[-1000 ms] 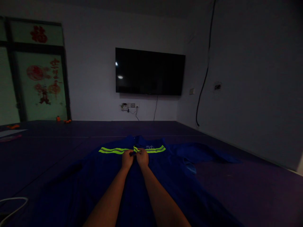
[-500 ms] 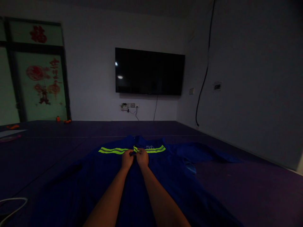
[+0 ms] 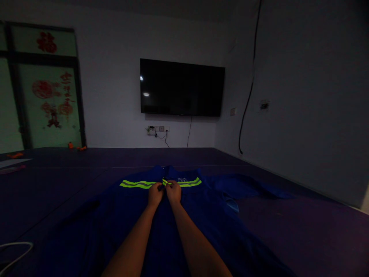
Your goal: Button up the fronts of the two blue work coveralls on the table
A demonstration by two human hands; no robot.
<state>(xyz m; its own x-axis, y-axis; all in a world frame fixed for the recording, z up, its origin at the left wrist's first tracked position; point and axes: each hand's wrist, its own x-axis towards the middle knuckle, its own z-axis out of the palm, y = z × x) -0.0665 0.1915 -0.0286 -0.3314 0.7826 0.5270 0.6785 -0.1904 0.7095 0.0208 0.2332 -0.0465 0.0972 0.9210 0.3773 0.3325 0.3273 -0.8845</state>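
A blue work jacket [image 3: 201, 215] with a yellow reflective stripe [image 3: 135, 184] across the chest lies spread flat on a dark purple surface [image 3: 302, 231], collar away from me. My left hand [image 3: 155, 194] and my right hand [image 3: 173, 191] meet side by side at the jacket's front closure, just below the stripe. Both are closed in a pinch on the fabric edges there. What sits between the fingertips is too small and dark to make out. One sleeve [image 3: 245, 186] stretches out to the right.
A black TV [image 3: 182, 87] hangs on the far white wall above a socket with cables [image 3: 157, 130]. A glass door with red decorations [image 3: 49, 96] stands at the left. A white cable [image 3: 14, 250] loops at the lower left. Small orange items [image 3: 76, 146] lie far left.
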